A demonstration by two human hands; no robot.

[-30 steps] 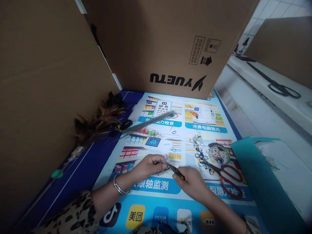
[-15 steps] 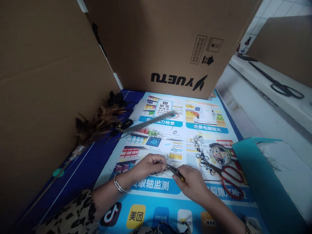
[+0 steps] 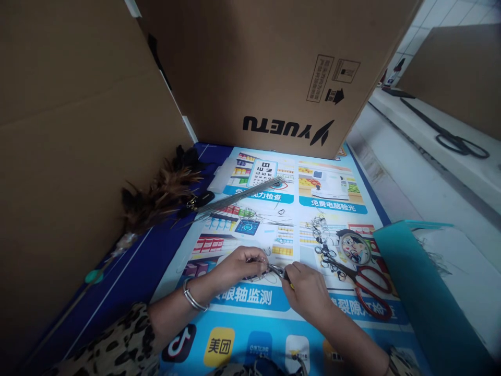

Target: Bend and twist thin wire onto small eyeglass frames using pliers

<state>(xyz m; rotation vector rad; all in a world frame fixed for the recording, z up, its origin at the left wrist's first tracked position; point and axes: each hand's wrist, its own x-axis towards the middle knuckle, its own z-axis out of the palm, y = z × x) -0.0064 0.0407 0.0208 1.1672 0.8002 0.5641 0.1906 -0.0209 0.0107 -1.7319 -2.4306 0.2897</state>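
My left hand (image 3: 243,265) is closed in a pinch around a small piece of thin wire; the fingers hide most of it. My right hand (image 3: 307,291) grips a pair of pliers (image 3: 277,270), whose jaws point left and meet the wire at my left fingertips. Beyond both hands lies a bundle of straight thin wires (image 3: 242,199) on the printed mat (image 3: 282,326). To the right is a heap of bent wire loops (image 3: 321,245), next to red-handled scissors (image 3: 378,292).
A teal box (image 3: 426,292) with thin wires inside stands at the right. Brown feathers (image 3: 162,193) lie at the left by a cardboard panel (image 3: 78,94). A cardboard box (image 3: 274,68) stands at the back. Black scissors (image 3: 450,136) rest on the white ledge.
The pliers have turned slightly in my right hand, and their jaws look wider now. My left hand has stayed in place.
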